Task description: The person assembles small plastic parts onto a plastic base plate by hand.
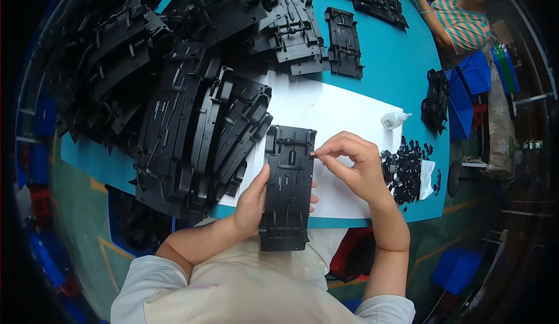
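My left hand [252, 204] grips a long black plastic chassis plate [288, 190] from beneath, its thumb along the left edge and fingertips showing at the right edge. The plate has moulded ribs and stands upright in the view, in front of my body. At its upper right edge my right hand [356, 164] is closed in a pinch of thumb and forefinger. Whatever sits between those fingertips is too small to make out. Right of this hand lies a heap of small black plastic pieces [403, 169]. A small white dropper bottle [394, 120] lies above the heap.
Black chassis plates [174, 120] are piled high on the left. A single plate [345, 43] lies beyond the white sheet [326, 102] on the teal table [402, 62]. More parts [437, 99] lie near the right edge. Another person [463, 18] is at the far right.
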The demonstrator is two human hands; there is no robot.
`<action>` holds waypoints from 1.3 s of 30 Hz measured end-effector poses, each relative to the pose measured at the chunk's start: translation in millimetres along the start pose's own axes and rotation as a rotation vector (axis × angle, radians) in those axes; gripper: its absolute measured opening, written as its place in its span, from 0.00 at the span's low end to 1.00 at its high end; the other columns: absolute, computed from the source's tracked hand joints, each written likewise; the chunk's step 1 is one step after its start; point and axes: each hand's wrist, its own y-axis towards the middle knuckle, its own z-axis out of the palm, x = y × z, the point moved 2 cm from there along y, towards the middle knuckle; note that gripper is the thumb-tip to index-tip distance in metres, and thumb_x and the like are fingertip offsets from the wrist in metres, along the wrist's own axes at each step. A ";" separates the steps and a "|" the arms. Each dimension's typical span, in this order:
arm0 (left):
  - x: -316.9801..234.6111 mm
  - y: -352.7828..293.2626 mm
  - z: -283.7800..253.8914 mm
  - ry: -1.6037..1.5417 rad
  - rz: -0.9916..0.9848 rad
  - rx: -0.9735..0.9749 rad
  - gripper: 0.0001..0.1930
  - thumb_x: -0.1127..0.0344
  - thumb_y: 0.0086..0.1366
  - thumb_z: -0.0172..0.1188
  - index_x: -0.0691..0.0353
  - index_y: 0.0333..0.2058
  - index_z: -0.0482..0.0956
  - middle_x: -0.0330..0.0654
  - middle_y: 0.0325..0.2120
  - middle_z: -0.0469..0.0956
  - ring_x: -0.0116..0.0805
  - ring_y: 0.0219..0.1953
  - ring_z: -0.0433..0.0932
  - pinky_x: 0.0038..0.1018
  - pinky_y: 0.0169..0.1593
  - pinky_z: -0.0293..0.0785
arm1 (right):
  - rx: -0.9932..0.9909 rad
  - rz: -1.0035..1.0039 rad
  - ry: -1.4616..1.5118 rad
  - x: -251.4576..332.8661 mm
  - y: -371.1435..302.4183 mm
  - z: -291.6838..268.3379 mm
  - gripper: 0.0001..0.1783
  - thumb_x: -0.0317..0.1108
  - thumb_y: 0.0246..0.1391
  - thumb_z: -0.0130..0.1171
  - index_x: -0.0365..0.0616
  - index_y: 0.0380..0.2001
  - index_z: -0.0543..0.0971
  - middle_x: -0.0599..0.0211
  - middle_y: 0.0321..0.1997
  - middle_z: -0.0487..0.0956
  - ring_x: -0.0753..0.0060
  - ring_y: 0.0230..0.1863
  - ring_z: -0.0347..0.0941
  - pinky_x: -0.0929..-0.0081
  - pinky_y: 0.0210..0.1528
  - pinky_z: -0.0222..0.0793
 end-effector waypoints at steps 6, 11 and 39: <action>-0.2 -1.6 -1.4 -0.003 0.007 -0.006 0.35 0.42 0.70 0.18 0.63 0.61 0.58 0.52 0.51 0.70 0.44 0.49 0.75 0.35 0.51 0.75 | 0.009 -0.050 -0.062 2.7 1.8 2.7 0.06 0.20 0.46 0.60 0.38 0.30 0.81 0.64 0.29 0.80 0.73 0.30 0.78 0.80 0.34 0.72; -0.7 -0.5 -1.0 0.015 0.011 0.021 0.36 0.41 0.70 0.18 0.63 0.60 0.59 0.51 0.50 0.71 0.43 0.48 0.76 0.34 0.50 0.75 | 0.007 -0.069 -0.078 2.0 1.2 1.7 0.06 0.20 0.45 0.60 0.38 0.30 0.81 0.64 0.29 0.80 0.73 0.29 0.78 0.80 0.33 0.72; 1.9 -3.6 -2.9 0.066 0.012 0.016 0.34 0.42 0.71 0.20 0.63 0.58 0.63 0.46 0.48 0.71 0.39 0.47 0.76 0.34 0.51 0.75 | 0.095 -0.187 -0.293 18.7 0.1 7.2 0.08 0.18 0.40 0.61 0.36 0.28 0.79 0.62 0.28 0.78 0.69 0.27 0.77 0.78 0.29 0.75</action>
